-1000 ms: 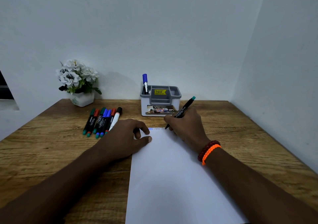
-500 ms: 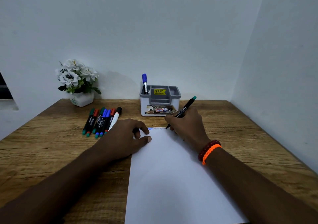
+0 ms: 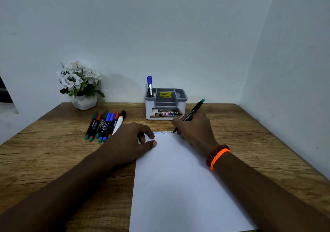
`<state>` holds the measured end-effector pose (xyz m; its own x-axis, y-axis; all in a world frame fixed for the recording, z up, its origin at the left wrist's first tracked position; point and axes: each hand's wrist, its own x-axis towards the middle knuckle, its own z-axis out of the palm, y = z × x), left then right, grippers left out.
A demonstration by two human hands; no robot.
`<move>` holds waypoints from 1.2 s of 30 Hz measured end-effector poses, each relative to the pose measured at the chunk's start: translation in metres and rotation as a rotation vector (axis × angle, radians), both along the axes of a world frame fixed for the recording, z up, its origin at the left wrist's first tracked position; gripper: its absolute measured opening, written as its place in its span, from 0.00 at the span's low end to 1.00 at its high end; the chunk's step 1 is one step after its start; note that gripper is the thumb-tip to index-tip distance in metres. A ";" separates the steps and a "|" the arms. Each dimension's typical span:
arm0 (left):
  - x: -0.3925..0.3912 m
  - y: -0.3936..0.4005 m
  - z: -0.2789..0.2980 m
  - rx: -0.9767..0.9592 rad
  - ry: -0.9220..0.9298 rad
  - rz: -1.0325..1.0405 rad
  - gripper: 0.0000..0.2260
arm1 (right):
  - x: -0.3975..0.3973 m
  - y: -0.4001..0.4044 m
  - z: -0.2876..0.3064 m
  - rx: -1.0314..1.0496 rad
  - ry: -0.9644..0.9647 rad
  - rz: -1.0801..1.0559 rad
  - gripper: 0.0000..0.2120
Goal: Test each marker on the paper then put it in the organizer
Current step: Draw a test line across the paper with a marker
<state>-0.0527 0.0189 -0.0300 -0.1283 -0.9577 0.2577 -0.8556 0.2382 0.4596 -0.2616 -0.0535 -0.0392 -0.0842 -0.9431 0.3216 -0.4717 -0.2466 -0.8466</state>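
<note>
Two zigzag scribbles, one blue and one dark, run along the top edge of the white paper sheet point(image 3: 178, 181) on the wooden table point(image 3: 44, 153). The right hand point(image 3: 194, 130) grips a black marker with a teal end point(image 3: 190, 115), its tip on the paper, while the left hand point(image 3: 128, 142) rests loosely curled, thumb pressing the sheet's left edge. One blue-capped marker point(image 3: 149, 84) stands in the grey-and-white plastic organizer point(image 3: 166, 105)'s left compartment; a row of capped markers point(image 3: 105, 124) lies left of it.

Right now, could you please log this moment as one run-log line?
right hand: writing with green marker | left hand: pressing paper | organizer: one blue marker
</note>
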 end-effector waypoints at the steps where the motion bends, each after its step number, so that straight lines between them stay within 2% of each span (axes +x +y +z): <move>1: 0.000 0.000 0.000 0.000 -0.002 0.001 0.11 | 0.000 0.000 0.000 0.001 0.000 -0.002 0.12; 36: 0.000 0.000 0.000 -0.004 0.007 0.007 0.10 | -0.006 -0.002 -0.001 0.011 -0.039 -0.024 0.13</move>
<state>-0.0523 0.0193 -0.0304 -0.1197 -0.9576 0.2619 -0.8542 0.2338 0.4645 -0.2678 -0.0554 -0.0404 -0.1193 -0.9441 0.3074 -0.4445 -0.2260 -0.8668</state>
